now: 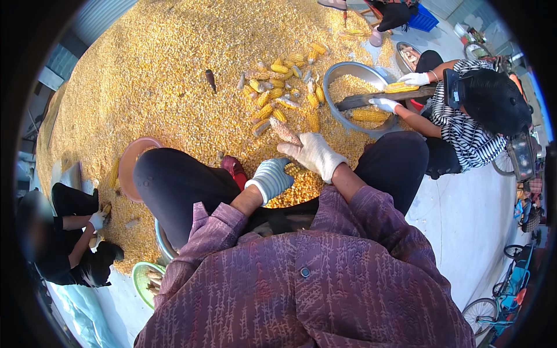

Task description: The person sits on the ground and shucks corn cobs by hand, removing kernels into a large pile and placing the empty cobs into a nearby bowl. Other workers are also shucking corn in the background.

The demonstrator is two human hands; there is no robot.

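Note:
My right hand [315,155], in a white knit glove, grips a bare, pinkish corn cob [283,131] that points up and left. Just left of it, my left hand [270,177], in a striped white and blue glove, has its fingers curled at an ear of corn [294,169] that is mostly hidden. Loose yellow corn kernels [293,191] lie beneath both hands, between my knees. Beyond my hands, several yellow ears of corn [278,82] lie in a heap on a wide spread of kernels. A dark tapered tool [210,81] lies on the kernels up and to the left.
At the right, a co-worker in white gloves [415,79] handles an ear over a metal basin [334,109]. Another person [96,220] sits at the left. An orange basin [126,172] stands beside my left knee, with a green basin [141,285] of cobs below it.

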